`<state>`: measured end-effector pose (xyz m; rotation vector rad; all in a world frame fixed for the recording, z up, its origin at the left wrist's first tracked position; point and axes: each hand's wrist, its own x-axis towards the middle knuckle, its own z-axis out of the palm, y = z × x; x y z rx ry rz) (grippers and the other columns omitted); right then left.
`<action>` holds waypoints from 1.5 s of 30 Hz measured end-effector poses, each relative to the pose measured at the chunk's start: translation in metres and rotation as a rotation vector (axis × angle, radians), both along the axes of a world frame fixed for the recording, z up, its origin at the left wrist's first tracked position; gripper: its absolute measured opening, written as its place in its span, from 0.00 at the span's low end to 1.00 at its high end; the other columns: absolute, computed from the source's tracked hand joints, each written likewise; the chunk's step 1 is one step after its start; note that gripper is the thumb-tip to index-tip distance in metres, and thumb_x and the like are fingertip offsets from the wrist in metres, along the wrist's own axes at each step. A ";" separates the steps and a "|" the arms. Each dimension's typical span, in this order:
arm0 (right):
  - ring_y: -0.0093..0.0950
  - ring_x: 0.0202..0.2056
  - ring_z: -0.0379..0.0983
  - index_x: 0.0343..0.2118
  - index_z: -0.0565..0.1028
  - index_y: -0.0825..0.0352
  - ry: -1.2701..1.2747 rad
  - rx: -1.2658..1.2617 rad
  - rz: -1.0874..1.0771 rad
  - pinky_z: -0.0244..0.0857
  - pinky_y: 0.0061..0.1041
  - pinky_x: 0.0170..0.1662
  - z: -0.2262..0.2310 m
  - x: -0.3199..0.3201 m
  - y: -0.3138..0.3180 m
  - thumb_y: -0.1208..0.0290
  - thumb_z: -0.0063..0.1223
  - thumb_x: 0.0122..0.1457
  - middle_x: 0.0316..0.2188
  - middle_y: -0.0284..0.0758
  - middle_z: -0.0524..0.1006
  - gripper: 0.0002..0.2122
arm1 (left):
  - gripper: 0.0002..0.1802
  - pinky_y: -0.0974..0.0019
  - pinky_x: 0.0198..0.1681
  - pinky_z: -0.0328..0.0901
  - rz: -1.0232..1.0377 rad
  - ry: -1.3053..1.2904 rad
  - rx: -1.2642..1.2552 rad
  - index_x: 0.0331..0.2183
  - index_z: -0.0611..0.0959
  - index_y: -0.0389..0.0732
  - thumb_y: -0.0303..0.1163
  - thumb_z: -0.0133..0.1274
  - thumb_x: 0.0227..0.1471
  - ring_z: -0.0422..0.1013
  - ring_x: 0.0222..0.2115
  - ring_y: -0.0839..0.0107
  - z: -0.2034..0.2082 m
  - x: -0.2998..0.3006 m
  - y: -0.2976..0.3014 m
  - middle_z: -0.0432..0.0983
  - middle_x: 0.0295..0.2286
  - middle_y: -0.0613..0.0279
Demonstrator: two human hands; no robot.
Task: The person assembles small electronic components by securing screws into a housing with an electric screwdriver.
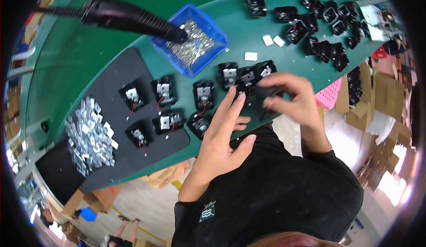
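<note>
My right hand [295, 97] has its thumb and fingers closed around a black plastic housing [265, 99] at the table's near edge; both are partly smeared by motion. My left hand [219, 143] is open, fingers stretched out and thumb apart, with its fingertips beside the row of housings. Close to those fingertips stand a black housing with a white metal plate [230, 73] and another housing [204, 94]. A further housing [199, 123] lies partly behind my left hand. Several more, with thin red wires, sit on the dark mat, such as one housing [165, 91].
A dark electric screwdriver [128, 21] hangs over a blue bin [214, 56] of small metal screws. Small metal plates [91, 136] lie piled on the black mat [117, 74]. Several black housings [317, 47] cluster at the far right. A pink basket [329, 95] stands beyond my right hand.
</note>
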<state>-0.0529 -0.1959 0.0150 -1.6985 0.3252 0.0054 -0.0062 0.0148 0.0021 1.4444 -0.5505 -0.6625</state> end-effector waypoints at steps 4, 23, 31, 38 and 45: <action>0.14 0.27 0.70 0.40 0.77 0.69 -0.024 -0.168 -0.338 0.64 0.15 0.30 -0.035 -0.028 -0.067 0.78 0.62 0.47 0.30 0.31 0.78 0.14 | 0.32 0.67 0.40 0.70 -0.065 -0.113 -0.003 0.54 0.68 0.34 0.22 0.52 0.43 0.74 0.38 0.65 -0.007 0.005 -0.005 0.60 0.55 0.45; 0.33 0.25 0.73 0.44 0.74 0.62 -0.253 -1.102 0.032 0.67 0.28 0.31 -0.016 0.123 -0.129 0.73 0.55 0.51 0.25 0.39 0.77 0.15 | 0.27 0.68 0.39 0.69 0.020 -0.196 0.102 0.47 0.74 0.35 0.22 0.57 0.41 0.73 0.37 0.67 0.001 -0.002 0.015 0.68 0.49 0.50; 0.38 0.34 0.76 0.35 0.77 0.64 -0.058 -1.158 0.171 0.70 0.35 0.40 -0.020 0.157 -0.116 0.70 0.56 0.50 0.30 0.40 0.79 0.09 | 0.25 0.67 0.38 0.69 0.107 -0.182 0.116 0.46 0.75 0.35 0.22 0.57 0.41 0.74 0.37 0.66 0.000 -0.011 0.032 0.70 0.47 0.50; 0.34 0.30 0.76 0.33 0.78 0.66 -0.131 -1.009 0.133 0.69 0.32 0.35 0.010 0.130 -0.076 0.71 0.56 0.50 0.29 0.39 0.79 0.08 | 0.23 0.67 0.38 0.69 0.069 -0.206 0.093 0.45 0.75 0.32 0.24 0.54 0.43 0.74 0.36 0.65 -0.003 -0.007 0.029 0.71 0.46 0.48; 0.31 0.26 0.76 0.33 0.77 0.66 -0.168 -0.896 0.127 0.69 0.27 0.30 0.020 0.115 -0.071 0.73 0.57 0.50 0.27 0.38 0.78 0.07 | 0.24 0.67 0.38 0.69 0.057 -0.205 0.079 0.45 0.76 0.35 0.21 0.57 0.41 0.74 0.37 0.64 -0.001 -0.001 0.028 0.71 0.46 0.51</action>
